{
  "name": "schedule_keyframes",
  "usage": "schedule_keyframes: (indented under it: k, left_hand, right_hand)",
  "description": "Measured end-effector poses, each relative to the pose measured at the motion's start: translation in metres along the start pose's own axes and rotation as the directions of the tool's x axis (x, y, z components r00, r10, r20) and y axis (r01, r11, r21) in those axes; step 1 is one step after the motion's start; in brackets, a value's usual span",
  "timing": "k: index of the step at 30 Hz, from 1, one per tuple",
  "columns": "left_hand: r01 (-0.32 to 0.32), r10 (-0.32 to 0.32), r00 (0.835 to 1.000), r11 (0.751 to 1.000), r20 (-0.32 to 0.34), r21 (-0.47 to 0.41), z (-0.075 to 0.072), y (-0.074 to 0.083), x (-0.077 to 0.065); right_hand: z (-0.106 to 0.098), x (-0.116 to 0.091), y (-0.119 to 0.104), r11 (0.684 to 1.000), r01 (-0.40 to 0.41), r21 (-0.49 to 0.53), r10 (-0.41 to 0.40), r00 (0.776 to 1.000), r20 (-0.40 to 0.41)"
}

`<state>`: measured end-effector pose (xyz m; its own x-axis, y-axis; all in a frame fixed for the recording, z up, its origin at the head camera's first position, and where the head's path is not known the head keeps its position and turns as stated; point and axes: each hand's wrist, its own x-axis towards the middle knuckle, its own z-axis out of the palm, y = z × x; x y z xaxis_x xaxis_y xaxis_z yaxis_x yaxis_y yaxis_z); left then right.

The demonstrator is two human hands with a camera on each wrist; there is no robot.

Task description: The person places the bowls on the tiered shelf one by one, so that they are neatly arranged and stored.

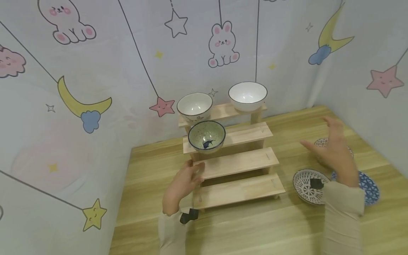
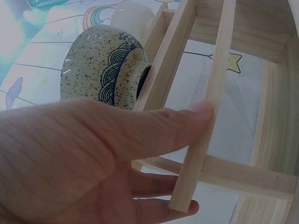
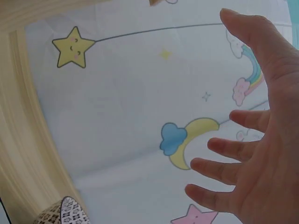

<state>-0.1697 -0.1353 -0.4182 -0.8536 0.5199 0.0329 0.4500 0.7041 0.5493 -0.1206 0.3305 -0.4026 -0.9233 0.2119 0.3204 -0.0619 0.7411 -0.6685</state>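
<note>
My left hand (image 1: 183, 182) holds the left end of a step on the wooden tiered shelf (image 1: 237, 164). In the left wrist view the thumb (image 2: 182, 121) lies on one side of that board and the fingertips show on the other. Just above this hand, a green speckled bowl (image 1: 207, 136) with a dark blue rim sits on the shelf's second tier from the top. My right hand (image 1: 338, 152) is in the air right of the shelf, above patterned dishes, with fingers spread and nothing held; the right wrist view shows its palm (image 3: 266, 182).
On the top tier stand a cream bowl (image 1: 195, 106) and a white bowl (image 1: 248, 95). At right on the wooden table (image 1: 153, 212) lie a black-and-white patterned bowl (image 1: 307, 187), a blue patterned plate (image 1: 369, 187) and another patterned dish (image 1: 321, 142), partly hidden. Printed cloth walls (image 1: 127, 63) surround the table.
</note>
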Motion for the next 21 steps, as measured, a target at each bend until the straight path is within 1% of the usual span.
schedule_keyframes:
  k: [3,7,13,21]
  left_hand:
    - [0.002,-0.002,1.000,1.000,-0.006,0.017,0.000,0.000,0.000]
    - [0.004,-0.004,1.000,0.999,-0.012,0.044,-0.001,0.001,0.000]
    - [0.011,-0.011,1.000,0.999,-0.009,0.052,0.000,0.001,-0.001]
    - [0.009,-0.009,1.000,0.999,-0.006,0.051,-0.002,0.002,-0.001]
  right_hand:
    - [-0.002,0.000,0.007,1.000,-0.030,0.000,0.030,0.999,0.034]
    - [-0.004,0.001,0.018,0.999,-0.050,0.011,0.049,0.997,0.066]
    - [-0.008,-0.002,0.034,0.997,-0.075,0.024,0.074,0.995,0.072]
    - [-0.009,-0.005,0.051,0.995,-0.099,0.011,0.098,0.991,0.089]
